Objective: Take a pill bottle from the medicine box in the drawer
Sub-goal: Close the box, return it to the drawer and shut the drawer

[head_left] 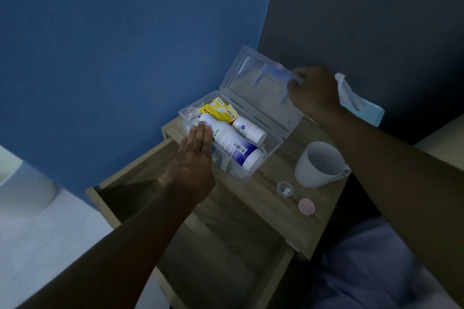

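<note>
A clear plastic medicine box (272, 149) sits on the wooden nightstand with its lid (261, 93) swung up and back. Inside lie a large white pill bottle with a blue band (233, 144), a smaller white bottle (249, 129) behind it and a yellow packet (217, 110). My left hand (194, 158) is flat, fingers together, its fingertips touching the large bottle's near end without gripping it. My right hand (312, 94) holds the far edge of the raised lid by its blue handle. The drawer (226, 246) below stands pulled out.
On the nightstand top (266, 198) to the right of the box stand a white mug (320, 164), a small clear cup with pills (285, 188) and a pink cap (306, 206). A tissue pack (356, 100) lies behind my right hand. A blue wall rises behind.
</note>
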Available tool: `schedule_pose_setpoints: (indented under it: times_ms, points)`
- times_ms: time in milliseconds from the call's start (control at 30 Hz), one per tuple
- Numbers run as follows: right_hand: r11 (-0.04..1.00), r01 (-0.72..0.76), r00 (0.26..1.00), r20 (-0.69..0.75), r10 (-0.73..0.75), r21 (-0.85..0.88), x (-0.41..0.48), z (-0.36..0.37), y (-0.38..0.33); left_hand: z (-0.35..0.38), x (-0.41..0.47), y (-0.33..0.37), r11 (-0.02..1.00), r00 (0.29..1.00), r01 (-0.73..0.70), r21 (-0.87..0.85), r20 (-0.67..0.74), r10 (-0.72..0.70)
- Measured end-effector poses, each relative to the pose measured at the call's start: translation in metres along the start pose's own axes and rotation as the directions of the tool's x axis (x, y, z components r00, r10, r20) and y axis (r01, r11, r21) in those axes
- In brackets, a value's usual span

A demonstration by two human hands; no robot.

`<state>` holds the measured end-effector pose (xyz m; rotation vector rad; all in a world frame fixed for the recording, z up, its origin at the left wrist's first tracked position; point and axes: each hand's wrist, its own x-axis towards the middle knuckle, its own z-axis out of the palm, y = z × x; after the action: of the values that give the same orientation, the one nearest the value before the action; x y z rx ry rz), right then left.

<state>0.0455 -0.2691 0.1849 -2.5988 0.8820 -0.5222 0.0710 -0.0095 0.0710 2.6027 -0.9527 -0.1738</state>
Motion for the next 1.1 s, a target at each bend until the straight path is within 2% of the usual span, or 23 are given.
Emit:
schedule_pose_setpoints:
  times_ms: [133, 200, 267, 333, 467, 600, 733, 800, 967, 1100]
  points:
    - [0.971, 0.211, 0.974, -0.109, -0.199, 0.115, -0.039, -0.007, -0.011, -0.015, -0.005, 0.001, 0.997, 0.997, -0.017, -0.072, 0.073, 0.023]
    - [0.934, 0.337, 0.937, -0.141, -0.321, 0.115, -0.068, -0.002, -0.016, -0.019, -0.011, -0.002, 0.990, 0.999, 0.014, -0.143, 0.047, -0.007]
    - [0.904, 0.401, 0.915, -0.106, -0.388, 0.149, -0.093, 0.008, -0.019, -0.022, -0.018, -0.005, 0.978, 0.998, 0.065, -0.196, -0.005, -0.067]
    - [0.893, 0.420, 0.907, -0.051, -0.417, 0.161, -0.112, 0.021, -0.019, -0.026, -0.019, -0.009, 0.978, 0.995, 0.068, -0.199, -0.064, -0.082]
    - [0.881, 0.443, 0.887, 0.066, -0.458, 0.165, -0.142, 0.041, -0.015, -0.035, -0.013, -0.012, 0.989, 0.988, 0.001, -0.151, -0.154, -0.025]
    - [0.865, 0.470, 0.867, 0.089, -0.490, 0.176, -0.158, 0.055, -0.006, -0.044, 0.001, -0.011, 0.997, 0.991, -0.036, -0.069, -0.129, 0.027]
    - [0.835, 0.521, 0.843, 0.050, -0.536, 0.180, -0.158, 0.063, 0.002, -0.041, 0.012, -0.014, 0.998, 0.998, -0.063, 0.021, -0.026, 0.064]
    - [0.821, 0.551, 0.828, 0.022, -0.560, 0.147, -0.157, 0.067, 0.006, -0.037, 0.012, -0.016, 0.999, 0.999, -0.042, -0.011, 0.002, 0.042]
    - [0.799, 0.589, 0.808, -0.072, -0.585, 0.119, -0.159, 0.078, 0.011, -0.026, 0.011, -0.015, 0.997, 0.997, -0.043, -0.066, -0.063, 0.039]
    - [0.802, 0.588, 0.809, -0.082, -0.582, 0.106, -0.159, 0.079, 0.010, -0.027, 0.011, -0.017, 0.988, 1.000, -0.016, -0.153, -0.025, 0.013]
